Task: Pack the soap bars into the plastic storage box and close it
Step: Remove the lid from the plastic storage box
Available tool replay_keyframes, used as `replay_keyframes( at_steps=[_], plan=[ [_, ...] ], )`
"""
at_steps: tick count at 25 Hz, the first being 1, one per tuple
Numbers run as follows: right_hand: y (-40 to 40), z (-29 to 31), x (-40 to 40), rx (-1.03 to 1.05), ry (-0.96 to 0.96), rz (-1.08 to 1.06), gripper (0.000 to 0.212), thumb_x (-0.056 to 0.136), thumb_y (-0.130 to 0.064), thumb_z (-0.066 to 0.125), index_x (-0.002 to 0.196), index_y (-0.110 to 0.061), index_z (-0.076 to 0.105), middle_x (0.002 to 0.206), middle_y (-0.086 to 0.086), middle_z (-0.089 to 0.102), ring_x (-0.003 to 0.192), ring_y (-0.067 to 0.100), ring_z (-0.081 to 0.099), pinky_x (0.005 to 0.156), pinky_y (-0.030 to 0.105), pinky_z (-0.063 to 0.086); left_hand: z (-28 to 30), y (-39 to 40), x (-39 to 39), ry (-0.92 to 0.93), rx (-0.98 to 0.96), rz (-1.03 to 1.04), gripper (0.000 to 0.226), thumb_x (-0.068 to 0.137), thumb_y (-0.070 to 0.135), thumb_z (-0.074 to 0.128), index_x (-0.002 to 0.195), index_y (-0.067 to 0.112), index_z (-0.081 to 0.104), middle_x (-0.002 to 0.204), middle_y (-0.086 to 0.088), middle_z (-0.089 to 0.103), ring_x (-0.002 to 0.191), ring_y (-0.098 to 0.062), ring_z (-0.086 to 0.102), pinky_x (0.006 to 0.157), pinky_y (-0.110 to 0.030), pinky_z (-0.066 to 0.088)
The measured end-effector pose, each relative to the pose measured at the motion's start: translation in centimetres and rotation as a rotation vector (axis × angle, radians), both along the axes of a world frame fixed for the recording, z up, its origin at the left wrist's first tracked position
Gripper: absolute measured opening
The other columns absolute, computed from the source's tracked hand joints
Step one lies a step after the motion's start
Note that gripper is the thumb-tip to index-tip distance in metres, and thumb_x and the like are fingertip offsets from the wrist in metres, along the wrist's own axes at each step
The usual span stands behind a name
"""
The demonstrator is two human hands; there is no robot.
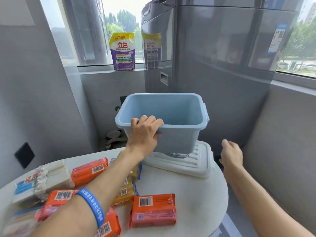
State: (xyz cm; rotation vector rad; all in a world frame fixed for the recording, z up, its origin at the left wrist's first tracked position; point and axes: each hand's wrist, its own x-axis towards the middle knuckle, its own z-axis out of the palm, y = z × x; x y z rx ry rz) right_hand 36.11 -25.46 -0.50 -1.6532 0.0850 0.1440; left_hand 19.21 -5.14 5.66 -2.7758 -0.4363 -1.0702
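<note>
A light blue plastic storage box stands open and empty, tilted a little, resting on its white ribbed lid at the far side of the round white table. My left hand grips the box's near rim, fingers hooked inside. My right hand hovers open to the right of the box, holding nothing. Several wrapped soap bars lie on the table: an orange one in front, another orange one behind my left forearm, yellow ones, and a pale multi-pack at the left.
A tall grey washing machine stands right behind the table. A purple and yellow detergent pouch sits on the window ledge. Grey walls close in on the left and right. A drain fitting lies on the floor beyond the table.
</note>
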Motion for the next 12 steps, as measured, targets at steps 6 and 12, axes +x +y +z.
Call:
replay_keyframes(
  at_steps=[6,12],
  plan=[
    [-2.3,4.2,-1.7,0.257,0.093,0.269,0.052,0.095,-0.059,0.042,0.135,-0.028,0.054,0.120,-0.004,0.062,0.105,0.033,0.065,0.094,0.051,0.053,-1.4,-2.3,2.7,0.093,-0.132,-0.118,0.021,0.080,0.024,0.072,0.097,0.020,0.060,0.080,0.009,0.046,0.080,-0.020,0.045,0.068,-0.032,0.013],
    [-2.3,1.6,-0.7,0.083,0.170,0.228,0.058,0.099,-0.057,0.028,0.119,-0.015,0.062,0.122,0.008,0.065,0.111,0.029,0.060,0.100,0.045,0.046,-2.0,-3.0,3.6,0.215,-0.125,-0.171,0.020,0.083,0.028,0.069,0.099,0.021,0.058,0.082,0.009,0.044,0.081,-0.017,0.041,0.072,-0.032,0.018]
  ],
)
